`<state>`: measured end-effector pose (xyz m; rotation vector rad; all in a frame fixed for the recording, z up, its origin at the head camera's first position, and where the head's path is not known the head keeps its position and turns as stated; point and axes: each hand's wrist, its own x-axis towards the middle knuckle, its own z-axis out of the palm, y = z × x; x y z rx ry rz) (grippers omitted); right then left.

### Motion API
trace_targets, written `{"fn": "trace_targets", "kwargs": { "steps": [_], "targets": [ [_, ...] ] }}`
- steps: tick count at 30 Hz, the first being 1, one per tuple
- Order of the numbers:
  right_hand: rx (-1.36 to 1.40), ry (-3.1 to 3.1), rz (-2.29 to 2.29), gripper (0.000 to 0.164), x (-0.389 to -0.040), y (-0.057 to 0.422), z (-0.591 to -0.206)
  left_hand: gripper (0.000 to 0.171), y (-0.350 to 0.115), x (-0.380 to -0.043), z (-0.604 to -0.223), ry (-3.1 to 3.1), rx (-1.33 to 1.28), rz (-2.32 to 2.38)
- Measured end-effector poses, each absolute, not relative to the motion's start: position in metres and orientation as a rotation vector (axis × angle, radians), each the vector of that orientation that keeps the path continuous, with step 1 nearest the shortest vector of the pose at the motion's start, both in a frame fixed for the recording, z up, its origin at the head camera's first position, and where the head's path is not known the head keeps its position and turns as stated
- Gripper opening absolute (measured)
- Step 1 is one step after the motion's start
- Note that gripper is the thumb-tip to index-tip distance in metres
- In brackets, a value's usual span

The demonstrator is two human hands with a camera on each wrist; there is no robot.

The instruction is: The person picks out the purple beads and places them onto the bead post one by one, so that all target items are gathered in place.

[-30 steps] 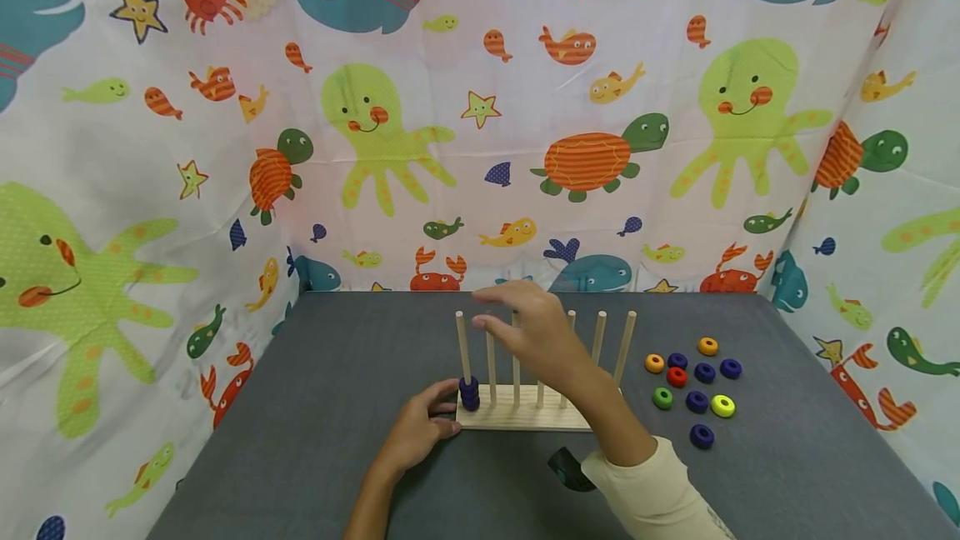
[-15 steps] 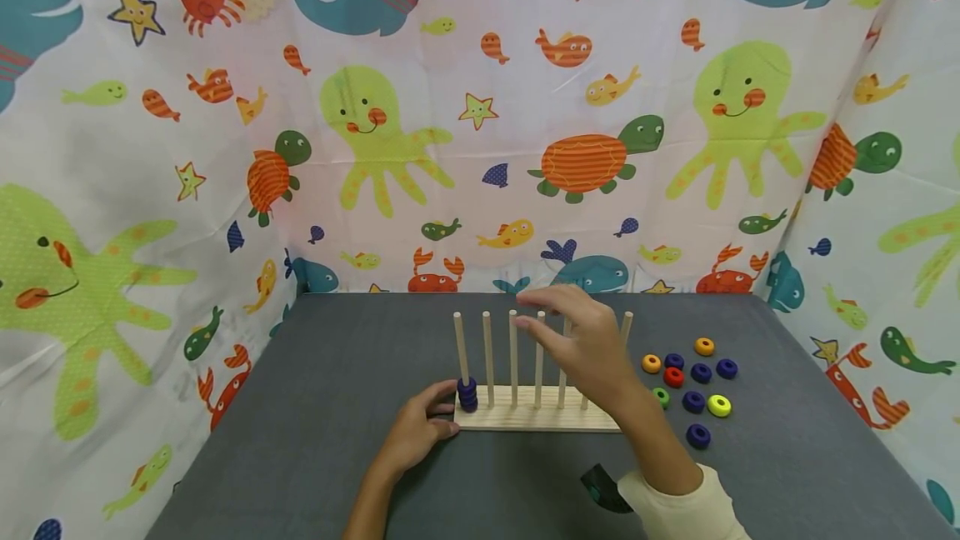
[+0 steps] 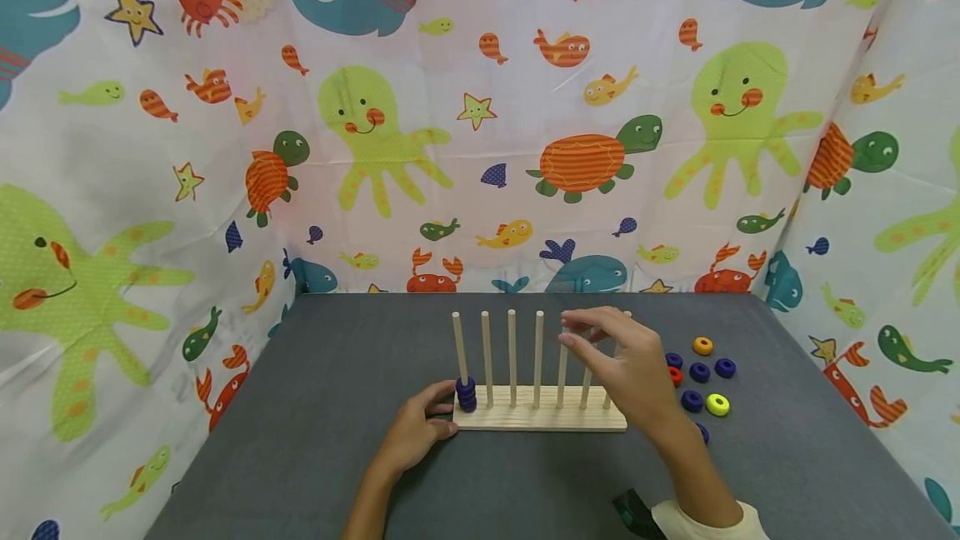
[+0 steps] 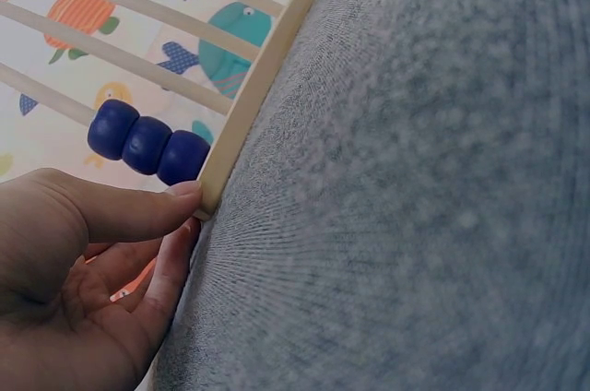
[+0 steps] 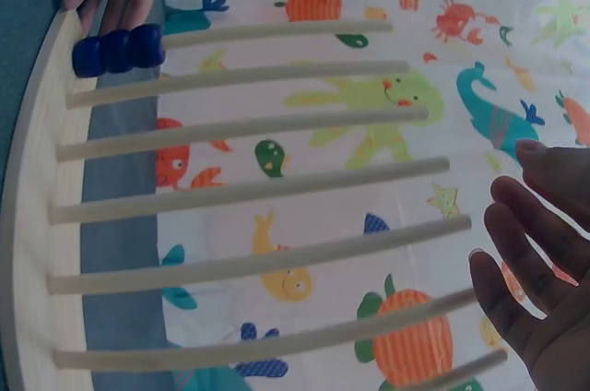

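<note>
A wooden pegboard [image 3: 540,419] with several upright pegs stands on the grey table. On its leftmost peg sit three dark blue beads [image 3: 467,395], stacked at the bottom. My left hand [image 3: 416,427] holds the board's left end, and the left wrist view shows the thumb [image 4: 161,211] on the base's corner beside the blue beads [image 4: 147,144]. Over the right-hand pegs hovers my right hand [image 3: 630,369], its thumb and fingers slightly bent and apart. Nothing is between those fingers [image 5: 512,234] in the right wrist view. The hand hides part of the rightmost pegs.
Loose beads lie right of the board: several blue ones [image 3: 700,372], a yellow one [image 3: 717,405], an orange one [image 3: 702,346] and a partly hidden red one [image 3: 676,377]. A curtain [image 3: 480,190] printed with sea animals surrounds the table [image 3: 315,407] at back and sides.
My right hand has moved right and slightly lower, from above the left-hand pegs to the right-hand ones, now covering some loose beads. The left hand keeps its hold on the board.
</note>
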<state>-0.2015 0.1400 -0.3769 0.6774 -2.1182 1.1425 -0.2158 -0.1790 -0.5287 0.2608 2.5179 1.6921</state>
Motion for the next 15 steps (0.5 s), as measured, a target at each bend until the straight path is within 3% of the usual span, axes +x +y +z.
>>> {"fn": "trace_targets", "kwargs": {
  "steps": [15],
  "targets": [
    [0.469, -2.207, 1.166, 0.027, -0.195, 0.181, -0.412, 0.067, -0.179, -0.215, -0.527, 2.512, 0.265, 1.700]
  ]
}}
